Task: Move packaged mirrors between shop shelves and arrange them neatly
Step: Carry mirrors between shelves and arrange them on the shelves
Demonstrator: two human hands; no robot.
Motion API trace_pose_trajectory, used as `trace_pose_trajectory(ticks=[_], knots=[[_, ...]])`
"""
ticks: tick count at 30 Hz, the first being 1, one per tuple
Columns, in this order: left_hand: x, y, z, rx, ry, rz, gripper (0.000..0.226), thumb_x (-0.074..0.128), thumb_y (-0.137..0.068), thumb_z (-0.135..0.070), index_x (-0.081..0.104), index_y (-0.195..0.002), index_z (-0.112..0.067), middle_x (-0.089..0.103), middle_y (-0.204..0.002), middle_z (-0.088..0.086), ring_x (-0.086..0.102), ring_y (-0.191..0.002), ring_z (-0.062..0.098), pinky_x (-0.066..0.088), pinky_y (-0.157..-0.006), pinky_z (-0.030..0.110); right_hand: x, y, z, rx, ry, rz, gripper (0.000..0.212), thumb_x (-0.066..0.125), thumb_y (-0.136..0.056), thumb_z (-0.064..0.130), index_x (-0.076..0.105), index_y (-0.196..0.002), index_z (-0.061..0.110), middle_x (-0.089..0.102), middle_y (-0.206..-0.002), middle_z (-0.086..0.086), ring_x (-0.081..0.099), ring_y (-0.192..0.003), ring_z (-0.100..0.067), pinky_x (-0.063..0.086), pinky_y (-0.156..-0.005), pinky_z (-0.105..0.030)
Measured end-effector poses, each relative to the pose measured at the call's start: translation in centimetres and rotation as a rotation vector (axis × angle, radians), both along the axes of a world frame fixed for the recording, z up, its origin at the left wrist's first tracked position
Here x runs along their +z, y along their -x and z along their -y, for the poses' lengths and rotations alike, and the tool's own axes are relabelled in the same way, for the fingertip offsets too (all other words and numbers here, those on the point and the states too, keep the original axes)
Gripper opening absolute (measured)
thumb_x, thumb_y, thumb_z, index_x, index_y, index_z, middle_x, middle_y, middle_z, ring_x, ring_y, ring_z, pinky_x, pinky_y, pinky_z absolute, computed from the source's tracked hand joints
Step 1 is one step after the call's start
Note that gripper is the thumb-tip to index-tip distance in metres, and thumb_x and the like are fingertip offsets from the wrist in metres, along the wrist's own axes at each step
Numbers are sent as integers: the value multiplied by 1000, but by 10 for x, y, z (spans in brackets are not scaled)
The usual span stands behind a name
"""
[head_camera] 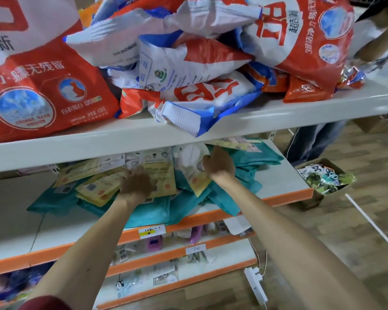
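flat yellow packaged mirrors (pixel 103 186) heaped on teal packs (pixel 148 211) | left hand (pixel 137 184) flat on them | right hand (pixel 218 163) grip cannot be told

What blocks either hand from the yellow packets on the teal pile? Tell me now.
Nothing visible does. The left hand already rests on the yellow packets, and the right hand lies on the pile beside them, under the upper shelf.

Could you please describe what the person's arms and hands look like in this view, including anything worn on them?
Both forearms are bare, and the left hand and right hand wear no gloves; I can make out no rings, watch or bracelet. The only clothing visible is a dark red sleeve at the upper left arm, at the bottom edge of the frame.
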State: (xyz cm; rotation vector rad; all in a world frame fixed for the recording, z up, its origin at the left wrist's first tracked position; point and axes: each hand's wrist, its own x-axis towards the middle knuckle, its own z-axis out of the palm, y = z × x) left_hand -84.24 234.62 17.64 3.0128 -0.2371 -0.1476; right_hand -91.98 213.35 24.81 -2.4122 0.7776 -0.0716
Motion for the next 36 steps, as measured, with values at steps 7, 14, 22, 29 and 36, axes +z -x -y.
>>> trace_pose_trajectory(ticks=[7,14,22,29,36], knots=[[-35,-33,11,123,206,-8,66,74,-74,-42,52,-119,1,57,-118,27,56,-105,44,50,-88,52,-62,-9,10,-23,364,-47,64,64,-86,44,43,-129,1,48,-129,-15,42,-119,-33,42,-96,-38],[1,-22,10,222,518,-76,32,73,-76,-6,61,-98,15,66,-98,25,67,-87,37,52,-61,38,-80,-25,-3,-16,340,32,49,52,-95,36,42,-129,2,48,-131,-16,43,-122,-33,38,-100,-39],[73,4,1,78,361,166,28,50,-96,-14,62,-114,3,64,-114,25,59,-106,42,47,-90,48,-65,-29,-2,21,416,-7,44,57,-89,28,46,-123,1,50,-127,-17,45,-116,-34,42,-94,-38],[33,35,28,-214,-117,-79,22,51,-92,-21,51,-114,-16,61,-113,7,61,-100,29,49,-76,38,-67,-33,-4,56,406,8,40,56,-92,25,44,-124,3,49,-129,-16,44,-118,-34,40,-96,-38],[21,7,16,-17,190,-216,44,54,-91,-47,62,-100,-4,66,-104,15,63,-86,28,53,-76,36,-62,-38,2,123,306,38,37,51,-91,17,45,-124,1,48,-130,-18,42,-120,-36,38,-98,-41]])
